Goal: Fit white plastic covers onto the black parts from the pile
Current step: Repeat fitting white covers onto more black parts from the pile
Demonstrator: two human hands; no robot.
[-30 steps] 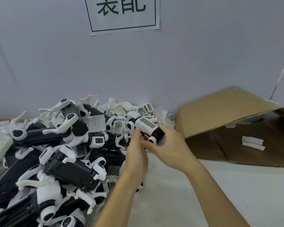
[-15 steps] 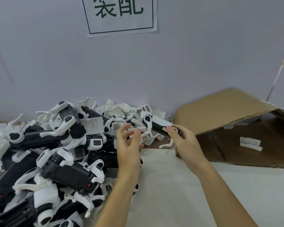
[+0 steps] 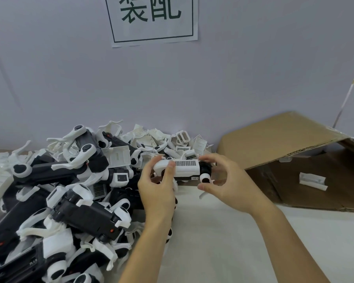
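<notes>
The left hand [image 3: 158, 186] is pinching one end of a black part [image 3: 189, 176] with curled fingers; the right hand [image 3: 225, 180] is cupping the other end, fingers half curled. A smooth white plastic cover [image 3: 182, 167] with a gridded vent is sitting on the part's top. The pile [image 3: 59, 190] of glossy black-and-white pieces is lying left of the hands.

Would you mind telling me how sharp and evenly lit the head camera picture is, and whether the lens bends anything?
Head view: soft, even light, with no hard shadows or glare on the wall. Wide-angle bending shows at the edges, where the wall seam on the left leans. The left hand, right hand and the part with its white cover look slightly soft; the pile reads fairly clearly.
</notes>
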